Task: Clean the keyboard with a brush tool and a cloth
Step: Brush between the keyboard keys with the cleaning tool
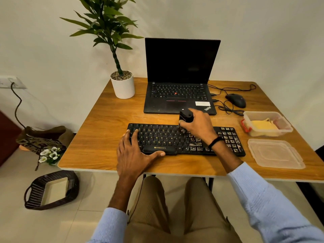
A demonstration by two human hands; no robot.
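Black brush tool point(185, 115) in grip of right hand point(199, 125), bristles half-hidden; left hand point(133, 153) flat on keyboard point(157, 137).

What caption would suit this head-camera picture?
The right hand holds a brush tool on the keyboard while the left hand rests on it.

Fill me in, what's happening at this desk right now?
A person is brushing the black keyboard. The right hand grips a black brush tool, bristles down on the keys right of centre. The left hand rests flat on the keyboard's left end. The yellow cloth lies in the open plastic box.
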